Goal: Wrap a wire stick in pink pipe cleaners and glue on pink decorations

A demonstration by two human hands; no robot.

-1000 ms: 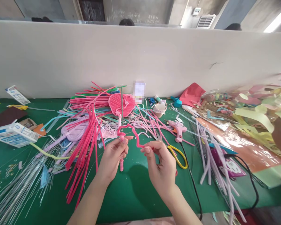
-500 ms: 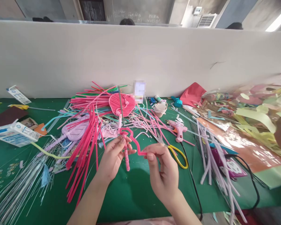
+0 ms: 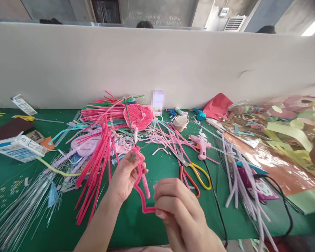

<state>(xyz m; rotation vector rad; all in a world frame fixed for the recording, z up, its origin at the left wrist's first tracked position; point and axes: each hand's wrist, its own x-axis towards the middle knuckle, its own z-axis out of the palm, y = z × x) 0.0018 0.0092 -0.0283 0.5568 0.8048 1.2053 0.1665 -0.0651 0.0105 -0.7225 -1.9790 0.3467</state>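
Note:
My left hand (image 3: pixel 124 175) pinches a thin metal rod (image 3: pixel 130 122) wrapped at its lower end with pink pipe cleaner (image 3: pixel 146 185). A loose length of hot-pink pipe cleaner (image 3: pixel 140 190) curls from the rod down to my right hand (image 3: pixel 173 206), which is closed around its free end, low and near me. Both hands hover over the green table (image 3: pixel 136 224). Behind them lies a pink heart-shaped pipe-cleaner piece (image 3: pixel 138 116).
A heap of pink pipe cleaners (image 3: pixel 94 157) spreads to the left. Scissors (image 3: pixel 191 169) and a pink glue gun (image 3: pixel 201 145) with a black cord lie right of my hands. White pipe cleaners (image 3: pixel 236 175), paper scraps (image 3: pixel 283 129) and a white box (image 3: pixel 18 148) crowd the sides. A white partition (image 3: pixel 157 63) stands behind.
My right hand has dropped lower and closer, pulling the pink pipe cleaner's free end down and round. The rod in my left hand has tilted to the left.

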